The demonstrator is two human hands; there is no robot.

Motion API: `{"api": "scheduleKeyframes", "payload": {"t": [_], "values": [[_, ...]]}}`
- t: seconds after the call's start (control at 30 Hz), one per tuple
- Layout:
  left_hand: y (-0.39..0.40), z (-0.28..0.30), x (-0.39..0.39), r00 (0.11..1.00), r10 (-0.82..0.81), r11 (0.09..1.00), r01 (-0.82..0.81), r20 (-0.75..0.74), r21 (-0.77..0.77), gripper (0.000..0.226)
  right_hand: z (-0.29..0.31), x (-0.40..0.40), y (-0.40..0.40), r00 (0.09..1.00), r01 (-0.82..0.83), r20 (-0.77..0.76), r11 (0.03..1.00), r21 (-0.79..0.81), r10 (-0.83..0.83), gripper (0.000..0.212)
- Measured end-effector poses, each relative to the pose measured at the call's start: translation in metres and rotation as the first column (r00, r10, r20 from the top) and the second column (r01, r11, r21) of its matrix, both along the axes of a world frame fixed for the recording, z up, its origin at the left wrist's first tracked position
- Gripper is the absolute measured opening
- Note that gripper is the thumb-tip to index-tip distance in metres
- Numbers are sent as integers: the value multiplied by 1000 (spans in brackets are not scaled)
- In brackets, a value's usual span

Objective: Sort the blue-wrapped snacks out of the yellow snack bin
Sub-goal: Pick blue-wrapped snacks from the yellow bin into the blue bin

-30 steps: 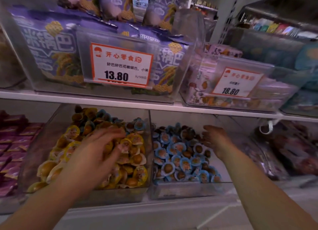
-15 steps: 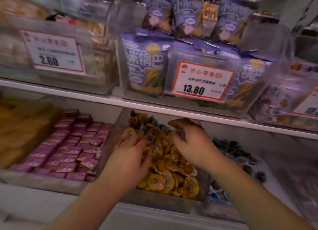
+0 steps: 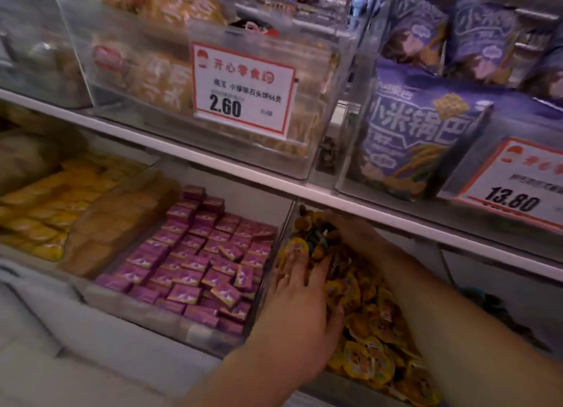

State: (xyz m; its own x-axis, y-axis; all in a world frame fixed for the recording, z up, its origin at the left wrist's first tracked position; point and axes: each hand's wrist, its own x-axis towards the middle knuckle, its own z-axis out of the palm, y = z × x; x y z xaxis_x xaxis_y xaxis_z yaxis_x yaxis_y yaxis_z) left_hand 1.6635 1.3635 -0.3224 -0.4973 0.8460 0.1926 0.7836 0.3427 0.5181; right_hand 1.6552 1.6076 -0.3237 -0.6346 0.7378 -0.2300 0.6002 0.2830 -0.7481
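Blue-wrapped snacks (image 3: 316, 239) just beyond left fingers (image 3: 294, 265) (yellow bin's back)

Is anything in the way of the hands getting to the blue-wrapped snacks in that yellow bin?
Nothing visible. Both hands are already in the yellow snack bin: the right hand is at the blue-wrapped snacks near the back, and the left hand rests on the yellow-wrapped snacks.

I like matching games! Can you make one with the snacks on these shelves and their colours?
Things:
1. small boxes, lower shelf
2. round snacks in the bin with both hands
3. big bag, upper shelf
4. price card reading 2.60

Colours:
A. white with red border
B. yellow
C. bluish purple
D. magenta

Pairs: 1-D, 2-B, 3-C, 4-A
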Motion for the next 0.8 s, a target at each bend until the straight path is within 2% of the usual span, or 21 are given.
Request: {"api": "scheduleKeyframes", "payload": {"t": [0.13, 0.17, 0.23, 0.3, 0.37, 0.4, 0.47, 0.53, 0.57, 0.63, 0.67, 0.73, 0.8], "values": [[-2, 2, -1, 995, 3, 996, -12, 104, 83, 76, -4, -7, 4, 992, -98, 69, 993, -68, 103, 82], [-2, 2, -1, 993, 4, 995, -16, 121, 98, 79, 1, -9, 0, 986, -146, 76, 987, -66, 151, 80], [-1, 2, -1, 988, 4, 992, -24, 155, 127, 82, 13, -12, -14, 968, -229, 78, 969, -96, 237, 64], [1, 1, -3, 982, 12, 989, -39, 187, 143, 85, 29, -9, -25, 965, -246, 67, 962, -116, 254, 51], [3, 0, -6, 979, 30, 988, -60, 203, 143, 89, 41, -6, -31, 942, -310, 74, 932, -190, 329, 40], [4, 0, -7, 975, 36, 988, -68, 217, 141, 91, 45, -4, -33, 921, -343, 128, 921, -184, 368, 37], [6, 0, -10, 967, 34, 987, -71, 251, 142, 95, 46, -5, -36, 903, -347, 256, 937, -37, 345, 30], [6, -1, -13, 961, 25, 985, -72, 276, 160, 95, 50, -3, -47, 869, -434, 289, 899, 56, 402, 39], [6, -2, -14, 960, 21, 983, -71, 280, 171, 96, 49, -1, -50, 867, -458, 265, 884, 92, 421, 46], [7, -2, -15, 961, 17, 978, -73, 277, 193, 98, 59, 15, -57, 882, -431, 171, 899, -81, 438, 51], [8, -2, -15, 960, 16, 975, -76, 279, 207, 100, 67, 26, -63, 883, -428, 144, 892, -143, 447, 41], [9, -1, -15, 954, -1, 966, -76, 300, 246, 99, 83, 43, -72, 891, -439, 92, 896, -71, 444, 27], [10, 0, -14, 948, -23, 955, -73, 319, 288, 86, 89, 61, -79, 868, -496, 26, 868, -24, 496, 20]]}}
